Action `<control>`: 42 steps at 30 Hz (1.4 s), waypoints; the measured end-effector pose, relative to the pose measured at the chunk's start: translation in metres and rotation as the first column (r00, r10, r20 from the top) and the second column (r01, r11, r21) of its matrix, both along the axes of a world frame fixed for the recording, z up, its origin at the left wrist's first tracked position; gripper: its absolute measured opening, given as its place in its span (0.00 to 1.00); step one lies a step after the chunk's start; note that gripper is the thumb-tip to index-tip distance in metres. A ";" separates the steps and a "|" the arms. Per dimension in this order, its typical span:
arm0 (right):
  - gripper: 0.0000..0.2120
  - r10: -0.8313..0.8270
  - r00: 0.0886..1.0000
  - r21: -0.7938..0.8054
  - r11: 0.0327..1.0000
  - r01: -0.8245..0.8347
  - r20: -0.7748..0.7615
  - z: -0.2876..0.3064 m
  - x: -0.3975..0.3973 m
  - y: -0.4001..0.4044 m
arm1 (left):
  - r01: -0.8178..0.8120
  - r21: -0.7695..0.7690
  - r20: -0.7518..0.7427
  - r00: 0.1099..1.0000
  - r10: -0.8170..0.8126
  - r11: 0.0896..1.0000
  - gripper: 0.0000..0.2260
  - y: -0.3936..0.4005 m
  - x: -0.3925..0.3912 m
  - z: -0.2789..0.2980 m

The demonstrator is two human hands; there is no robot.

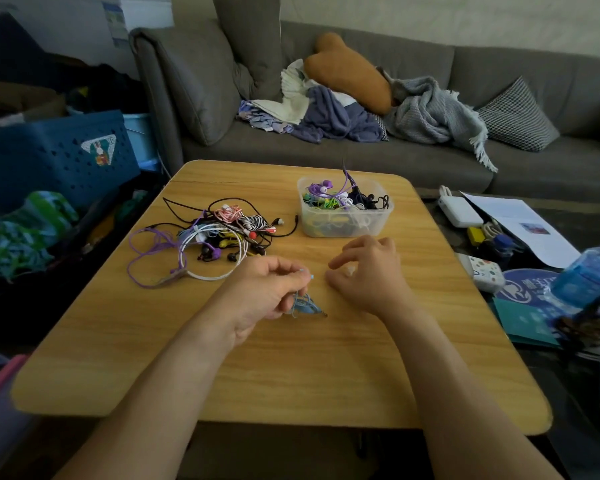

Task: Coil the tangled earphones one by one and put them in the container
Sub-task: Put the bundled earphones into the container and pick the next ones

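My left hand [269,287] is pinching the coiled blue earphones [303,304]; my right hand [364,268] is hovering beside it, fingers loose, holding nothing.

Two hands [267,289]; one container [345,216]; one tangled earphone pile [215,237]; one table [291,358].

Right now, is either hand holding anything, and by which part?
The left hand pinches a blue earphone near its earbud end, the cord bunched below. The right hand holds nothing that I can see.

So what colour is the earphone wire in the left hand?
Light blue: the earphone wire bunched in the left hand, seen in the head view.
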State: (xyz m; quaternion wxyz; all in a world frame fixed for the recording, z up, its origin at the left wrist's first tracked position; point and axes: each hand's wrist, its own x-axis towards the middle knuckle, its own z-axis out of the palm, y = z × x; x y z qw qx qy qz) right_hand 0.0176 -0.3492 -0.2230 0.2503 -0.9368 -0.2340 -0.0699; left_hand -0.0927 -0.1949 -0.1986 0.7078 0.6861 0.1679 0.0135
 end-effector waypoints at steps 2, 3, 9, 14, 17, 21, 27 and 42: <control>0.05 -0.024 1.000 -0.042 0.999 0.025 0.014 0.001 -0.001 0.005 | 0.021 -0.004 0.006 1.000 -0.021 1.000 0.04 0.000 -0.001 0.000; 0.05 -0.029 1.000 -0.052 0.998 0.029 0.008 0.001 -0.001 0.006 | 0.025 -0.003 0.009 1.000 -0.025 1.000 0.04 0.000 -0.001 0.000; 0.11 0.013 0.990 0.005 1.000 -0.013 -0.137 0.003 0.000 -0.003 | 0.017 0.006 0.022 1.000 -0.017 1.000 0.04 0.002 -0.001 0.000; 0.10 -0.055 0.992 0.038 0.998 0.060 -0.113 0.002 0.011 -0.022 | 0.027 0.010 0.017 0.999 -0.027 1.000 0.04 0.001 0.000 0.001; 0.06 -0.055 0.989 -0.022 0.998 0.052 -0.140 0.002 0.013 -0.024 | 0.030 0.016 0.012 0.999 -0.030 0.999 0.04 0.001 -0.002 0.000; 0.03 -0.039 0.992 0.013 0.999 0.041 -0.124 0.004 0.012 -0.021 | 0.025 0.023 0.008 1.000 -0.025 0.999 0.05 0.001 -0.003 0.001; 0.05 -0.017 0.994 0.074 0.997 0.025 -0.110 0.007 0.009 -0.014 | 0.037 0.039 0.004 0.999 -0.037 0.999 0.05 0.001 -0.004 0.001; 0.10 0.403 0.839 0.852 0.508 0.127 -0.366 0.028 -0.019 -0.025 | -0.076 0.018 0.230 0.971 0.070 0.997 0.08 -0.001 -0.003 0.004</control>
